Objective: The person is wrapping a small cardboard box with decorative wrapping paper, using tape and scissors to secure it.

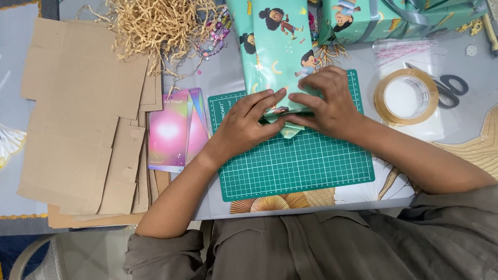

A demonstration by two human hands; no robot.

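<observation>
Hands (290,111) press wrapped box (280,46), lengthwise away.

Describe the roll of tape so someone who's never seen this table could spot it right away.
Start at the green cutting mat in the middle of the table. Just past its far right corner lies the tape roll, flat beside black-handled scissors. It is the only ring there, amber-clear with a pale hollow centre.
</observation>
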